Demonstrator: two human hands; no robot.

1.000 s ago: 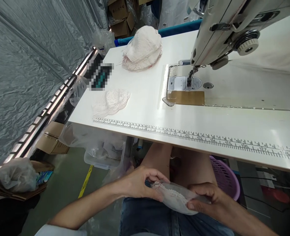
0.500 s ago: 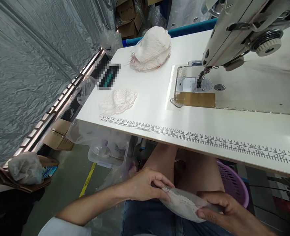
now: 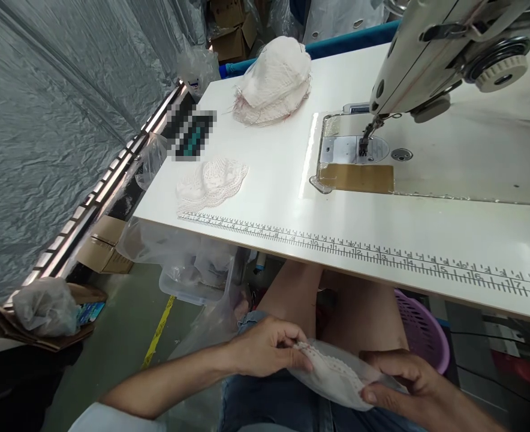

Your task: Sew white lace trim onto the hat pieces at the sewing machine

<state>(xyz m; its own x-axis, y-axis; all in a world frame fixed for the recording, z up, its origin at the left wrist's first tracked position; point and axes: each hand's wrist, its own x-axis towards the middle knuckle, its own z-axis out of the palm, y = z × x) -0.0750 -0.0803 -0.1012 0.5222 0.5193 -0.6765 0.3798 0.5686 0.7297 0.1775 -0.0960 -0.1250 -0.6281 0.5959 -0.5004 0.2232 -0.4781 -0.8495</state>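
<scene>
Over my lap, a cream lace-edged fabric piece (image 3: 332, 371) lies together with a sheer, translucent layer that looks like mesh or thin plastic. My left hand (image 3: 276, 348) pinches its left end between thumb and fingers. At the other end, my right hand (image 3: 397, 378) grips the sheer layer, thumb on top. Up on the white sewing table (image 3: 265, 198), a flat scalloped lace piece (image 3: 213, 183) rests near the left edge. Behind it sits a stack of cream fabric pieces (image 3: 274, 84) with frayed threads.
A sewing machine (image 3: 418, 66) stands at the right of the table. A printed ruler runs along the front edge. Below are a clear plastic bin (image 3: 193, 291) on the left and a purple basket (image 3: 424, 330) on the right. Cardboard boxes (image 3: 105, 246) stand on the floor at left.
The view has shifted slightly. Both hands keep their hold on the lace-edged piece, which has barely moved and shows a little more of its surface.
</scene>
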